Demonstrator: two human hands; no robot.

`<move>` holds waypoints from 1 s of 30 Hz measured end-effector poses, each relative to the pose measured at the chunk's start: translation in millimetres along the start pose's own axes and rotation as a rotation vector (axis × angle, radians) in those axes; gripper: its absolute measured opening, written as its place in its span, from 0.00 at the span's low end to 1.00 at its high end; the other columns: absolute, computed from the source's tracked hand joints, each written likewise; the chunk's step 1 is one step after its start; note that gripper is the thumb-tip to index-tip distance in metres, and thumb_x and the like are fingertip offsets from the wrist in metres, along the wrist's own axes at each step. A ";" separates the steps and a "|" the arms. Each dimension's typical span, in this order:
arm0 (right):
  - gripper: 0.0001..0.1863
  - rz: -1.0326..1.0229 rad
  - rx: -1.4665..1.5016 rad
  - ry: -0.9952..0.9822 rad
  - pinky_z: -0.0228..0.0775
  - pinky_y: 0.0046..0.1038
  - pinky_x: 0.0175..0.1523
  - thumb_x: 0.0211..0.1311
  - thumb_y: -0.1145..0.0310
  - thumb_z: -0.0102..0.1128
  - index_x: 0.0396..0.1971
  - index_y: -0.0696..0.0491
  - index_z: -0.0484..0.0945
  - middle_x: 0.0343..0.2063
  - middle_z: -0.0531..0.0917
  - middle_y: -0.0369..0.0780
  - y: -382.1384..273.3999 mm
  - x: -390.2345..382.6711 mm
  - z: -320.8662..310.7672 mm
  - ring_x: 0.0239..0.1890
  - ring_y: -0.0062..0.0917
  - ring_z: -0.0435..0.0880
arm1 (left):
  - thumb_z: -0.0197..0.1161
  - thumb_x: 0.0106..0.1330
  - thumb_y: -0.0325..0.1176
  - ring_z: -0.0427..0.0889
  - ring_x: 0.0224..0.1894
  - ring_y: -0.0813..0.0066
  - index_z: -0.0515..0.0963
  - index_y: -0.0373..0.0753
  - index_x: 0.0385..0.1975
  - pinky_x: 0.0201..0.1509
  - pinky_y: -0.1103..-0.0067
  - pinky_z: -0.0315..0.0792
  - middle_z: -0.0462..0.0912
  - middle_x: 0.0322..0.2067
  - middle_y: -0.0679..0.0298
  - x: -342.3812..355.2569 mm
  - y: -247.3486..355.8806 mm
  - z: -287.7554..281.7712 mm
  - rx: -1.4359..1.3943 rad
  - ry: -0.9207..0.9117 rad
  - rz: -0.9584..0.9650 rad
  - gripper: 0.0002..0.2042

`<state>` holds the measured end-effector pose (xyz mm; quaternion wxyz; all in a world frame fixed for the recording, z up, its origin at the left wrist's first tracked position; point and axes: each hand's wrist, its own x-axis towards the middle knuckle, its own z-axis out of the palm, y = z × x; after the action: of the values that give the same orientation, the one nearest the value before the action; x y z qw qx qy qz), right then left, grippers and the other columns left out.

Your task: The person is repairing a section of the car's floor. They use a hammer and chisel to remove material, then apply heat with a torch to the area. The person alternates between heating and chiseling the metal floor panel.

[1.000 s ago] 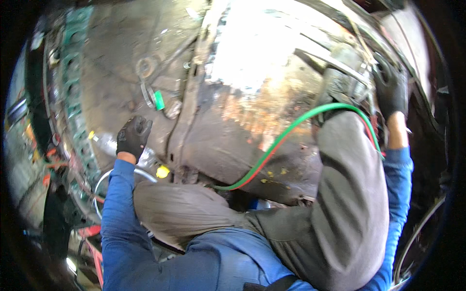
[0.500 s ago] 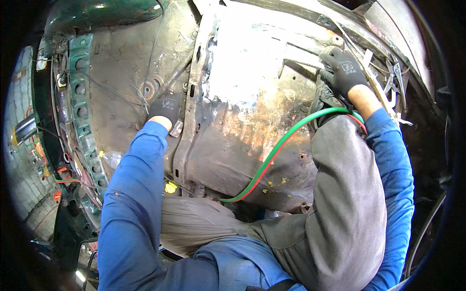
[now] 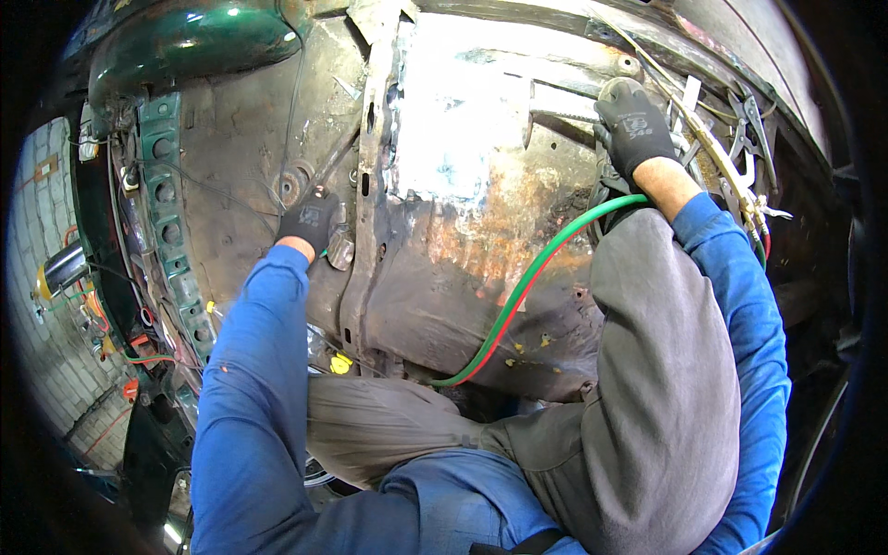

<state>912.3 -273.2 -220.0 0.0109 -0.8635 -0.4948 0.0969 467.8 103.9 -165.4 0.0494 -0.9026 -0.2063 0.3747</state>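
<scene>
My left hand [image 3: 308,222], in a dark glove, is low over the metal floor panel, its fingers curled. Against it lies a blocky metal piece [image 3: 341,248], possibly a tool's head, and a dark bar [image 3: 339,155] runs up from the fingers. The glove hides what is gripped. My right hand [image 3: 635,125], also gloved, is bent over at the right, by the end of a metal bracket [image 3: 564,104] and above my shoe. Its fingers curl down and their hold is hidden. Close beside it lies a long brass-coloured gas torch [image 3: 708,148].
Locking pliers [image 3: 757,139] sit by the torch at the right edge. A green and red twin hose [image 3: 518,296] arcs across the panel beside my knee. A raised slotted rail [image 3: 356,268] crosses the floor. Green perforated metal [image 3: 166,190] borders the left; a yellow piece [image 3: 340,363] lies near my leg.
The view has shifted slightly. My left hand has turned a little, with more of the blocky metal piece showing. My right hand has edged left, uncovering more of the torch and pliers.
</scene>
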 end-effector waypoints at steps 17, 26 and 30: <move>0.12 -0.036 0.051 0.096 0.74 0.46 0.63 0.66 0.61 0.66 0.46 0.48 0.85 0.52 0.78 0.46 4.5 1.4 10.7 0.59 0.47 0.78 | 0.58 0.71 0.33 0.86 0.57 0.51 0.78 0.46 0.55 0.57 0.55 0.80 0.84 0.59 0.52 10.0 10.7 -35.0 0.019 -0.211 0.026 0.14; 0.13 0.002 -0.026 0.046 0.77 0.45 0.60 0.69 0.58 0.66 0.50 0.43 0.83 0.54 0.78 0.44 1.1 -1.5 9.2 0.58 0.44 0.79 | 0.55 0.73 0.31 0.88 0.54 0.48 0.76 0.45 0.58 0.53 0.56 0.82 0.78 0.66 0.47 1.1 8.4 -33.0 0.103 -0.127 0.099 0.15; 0.13 0.028 -0.040 0.019 0.78 0.44 0.60 0.69 0.59 0.66 0.50 0.43 0.83 0.54 0.78 0.43 1.6 -1.2 9.3 0.59 0.43 0.78 | 0.55 0.72 0.28 0.88 0.52 0.45 0.75 0.41 0.51 0.52 0.54 0.82 0.83 0.55 0.44 6.0 17.9 -40.5 0.081 -0.112 0.101 0.11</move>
<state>911.4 -275.7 -229.1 -0.0030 -0.8712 -0.4845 0.0788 505.8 92.7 -144.7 0.0553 -0.8867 -0.1476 0.4347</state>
